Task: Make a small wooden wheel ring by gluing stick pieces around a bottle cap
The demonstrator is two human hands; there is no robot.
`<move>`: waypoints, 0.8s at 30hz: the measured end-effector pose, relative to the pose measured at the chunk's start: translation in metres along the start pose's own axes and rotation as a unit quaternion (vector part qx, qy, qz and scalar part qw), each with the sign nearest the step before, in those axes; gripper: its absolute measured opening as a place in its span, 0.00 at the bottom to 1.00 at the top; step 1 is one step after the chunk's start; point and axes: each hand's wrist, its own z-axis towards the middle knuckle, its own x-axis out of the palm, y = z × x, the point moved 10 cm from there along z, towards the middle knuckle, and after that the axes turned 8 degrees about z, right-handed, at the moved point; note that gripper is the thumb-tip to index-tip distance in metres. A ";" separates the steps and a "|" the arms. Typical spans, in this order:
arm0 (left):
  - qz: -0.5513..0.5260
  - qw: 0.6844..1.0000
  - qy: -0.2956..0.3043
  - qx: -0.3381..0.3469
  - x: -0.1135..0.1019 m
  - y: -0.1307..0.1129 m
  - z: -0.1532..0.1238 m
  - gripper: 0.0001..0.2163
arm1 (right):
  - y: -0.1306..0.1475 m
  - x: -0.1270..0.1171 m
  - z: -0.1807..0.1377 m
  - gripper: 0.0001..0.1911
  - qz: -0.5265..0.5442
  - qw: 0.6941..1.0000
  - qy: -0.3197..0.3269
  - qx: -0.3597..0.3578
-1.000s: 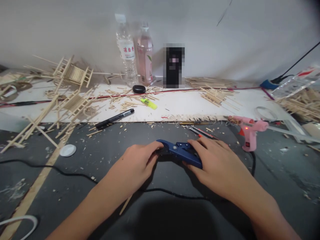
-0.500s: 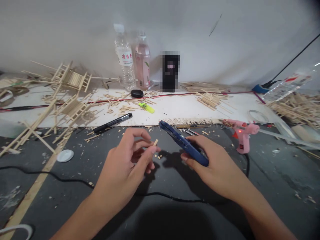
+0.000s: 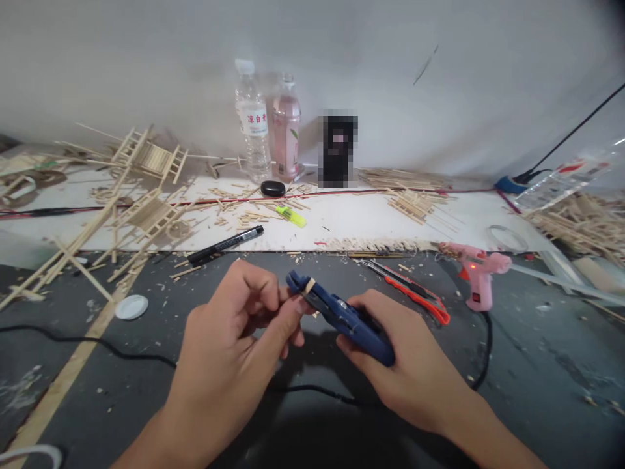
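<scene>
Head view, the only one I have. My left hand (image 3: 229, 345) pinches a short wooden stick (image 3: 309, 285) between thumb and forefinger, the other fingers loosely curled. My right hand (image 3: 400, 355) is wrapped round the handles of a blue plier-type cutter (image 3: 349, 320); how far the handles are spread, I can't tell. Both hands are off the dark grey worktable (image 3: 547, 345), short of its back edge. The stick's tip shows against the cutter's head; whether it sits between the jaws, I can't tell.

Step in hand, I judge: lining the stick up for a trim. Next move calls for a steady left pinch, thumb clear of the blades, stick square across them, then a squeeze from the right.

Near the back edge, right of the cutter, lie the red utility knife (image 3: 432, 307) and, further right, the pink hot glue gun (image 3: 479, 273), its light lit. Black marker (image 3: 225, 245) lies along that edge, left of centre.
</scene>
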 end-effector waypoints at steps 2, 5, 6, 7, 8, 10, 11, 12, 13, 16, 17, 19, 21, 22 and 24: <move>0.009 1.000 -0.002 0.011 -0.001 -0.002 -0.001 0.13 | -0.001 -0.001 -0.001 0.03 -0.016 1.000 -0.013 -0.002; 0.024 0.999 0.004 0.029 0.001 -0.002 -0.001 0.10 | 0.000 -0.003 -0.003 0.04 -0.045 0.998 -0.029 -0.015; 0.025 0.999 0.006 0.037 0.001 -0.002 -0.001 0.09 | 0.001 -0.003 -0.003 0.04 -0.059 0.997 -0.035 -0.022; 0.026 0.999 0.006 0.046 0.001 -0.002 -0.001 0.09 | 0.002 -0.004 -0.003 0.04 -0.073 0.996 -0.040 -0.029; 0.028 0.998 0.006 0.053 0.001 -0.002 -0.002 0.10 | 0.003 -0.004 -0.003 0.03 -0.086 0.995 -0.047 -0.037; 0.052 0.996 0.006 0.073 -0.001 -0.005 -0.002 0.16 | 0.006 -0.006 -0.003 0.02 -0.109 0.991 -0.060 -0.054; 0.082 0.993 0.007 0.090 -0.001 -0.008 -0.002 0.19 | 0.007 -0.006 -0.003 0.02 -0.118 0.989 -0.066 -0.061; 0.123 0.986 0.009 0.110 -0.001 -0.012 -0.003 0.21 | 0.008 -0.007 -0.003 0.02 -0.124 0.987 -0.071 -0.067; 0.166 0.977 0.010 0.132 -0.001 -0.017 -0.005 0.20 | 0.008 -0.007 -0.003 0.02 -0.129 0.986 -0.075 -0.072; 0.255 0.951 0.010 0.174 0.001 -0.028 -0.007 0.17 | 0.008 -0.006 -0.003 0.02 -0.134 0.985 -0.078 -0.078; 0.266 0.948 0.010 0.176 0.001 -0.029 -0.007 0.17 | 0.008 -0.005 -0.003 0.03 -0.133 0.985 -0.077 -0.078; 0.281 0.943 0.009 0.178 0.001 -0.031 -0.006 0.16 | 0.007 -0.004 -0.003 0.04 -0.133 0.985 -0.074 -0.075; 0.296 0.937 0.011 0.184 0.003 -0.031 -0.006 0.15 | 0.006 -0.004 -0.004 0.05 -0.135 0.985 -0.074 -0.073; 0.302 0.935 0.011 0.188 0.003 -0.031 -0.006 0.15 | 0.006 -0.004 -0.005 0.05 -0.136 0.985 -0.074 -0.073; 0.307 0.933 0.013 0.189 0.004 -0.029 -0.007 0.16 | 0.005 -0.003 -0.005 0.05 -0.135 0.986 -0.071 -0.069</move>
